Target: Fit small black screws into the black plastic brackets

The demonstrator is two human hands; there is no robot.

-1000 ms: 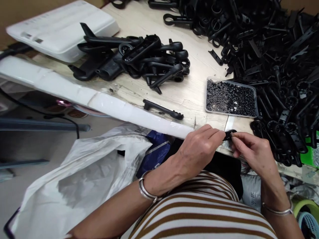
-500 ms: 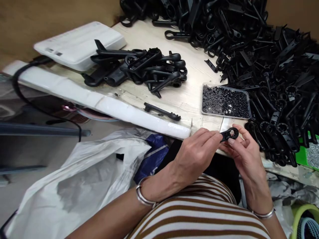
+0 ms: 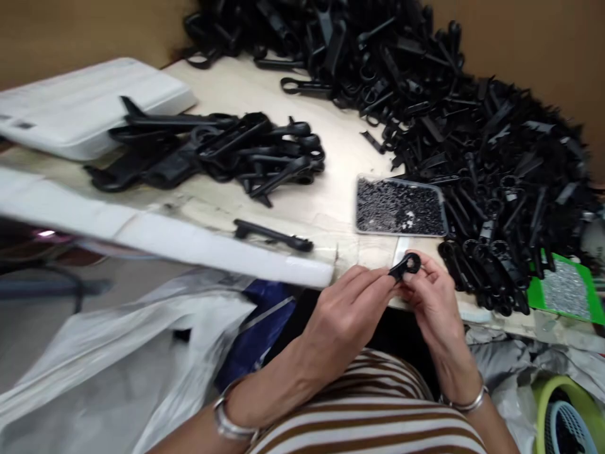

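Between my two hands is a black plastic part with a ring-shaped end [image 3: 407,265], held just above the table's front edge. My left hand [image 3: 350,302] is closed around its shank, hiding most of that length. The thumb and fingers of my right hand [image 3: 432,293] pinch it by the ring. Just beyond lies a clear shallow box [image 3: 401,234] filled with tiny dark pieces. To the left, a single black part [image 3: 273,236] rests alone along the table edge.
A heap of loose black parts [image 3: 326,161] lies left of centre, beside a white box-like device [image 3: 94,107]. A large pile of black parts [image 3: 425,107] fills the back and right. At far right is a green tray [image 3: 536,299] of small silvery pieces; a yellow-green basket [image 3: 543,410] stands below.
The camera view has turned to the right, so the table things appear shifted left and slightly lower. Both hands keep hold of the black part, which looks slightly more tilted.
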